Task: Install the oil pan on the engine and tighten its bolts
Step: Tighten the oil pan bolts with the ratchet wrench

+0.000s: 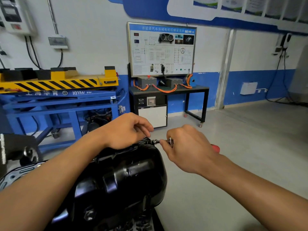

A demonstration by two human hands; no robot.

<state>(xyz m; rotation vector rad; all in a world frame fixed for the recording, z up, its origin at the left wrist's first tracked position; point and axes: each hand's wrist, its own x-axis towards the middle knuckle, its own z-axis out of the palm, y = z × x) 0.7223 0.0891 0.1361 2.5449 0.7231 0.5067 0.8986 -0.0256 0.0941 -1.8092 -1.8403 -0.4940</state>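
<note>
Holding the wrench [155, 141] in my right grip [188, 147], I have my fingers curled round its metal head, and its red handle [215, 148] sticks out behind my palm. The shaft points left toward the far end of the black oil pan [126, 177], which sits on top of the engine [16, 177] right below my arms. My left grip [126, 130] hovers over the shaft's tip at the pan's far edge with its fingers curled, but I cannot tell whether they pinch the tip. Beyond, a blue lift cart [58, 100] stands beside a table [166, 90] carrying a wiring board [161, 49].
</note>
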